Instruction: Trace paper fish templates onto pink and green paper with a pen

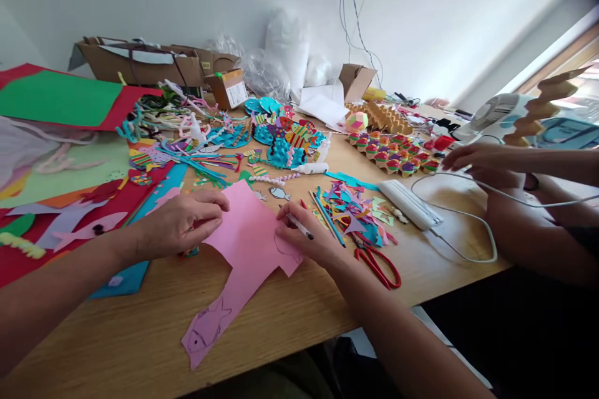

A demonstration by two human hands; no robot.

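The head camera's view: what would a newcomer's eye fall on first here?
Probably the bright pink paper at the front of the wooden table, with a fish drawing on its lower tip and the right hand holding a pen over its right side. Next might come the green sheet on a red sheet at the left, and the colorful egg carton toward the back right.

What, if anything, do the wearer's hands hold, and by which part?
The right hand holds a pen toward its far end, leaving the black near end free. Whether the left hand grips the pink paper cannot be told.
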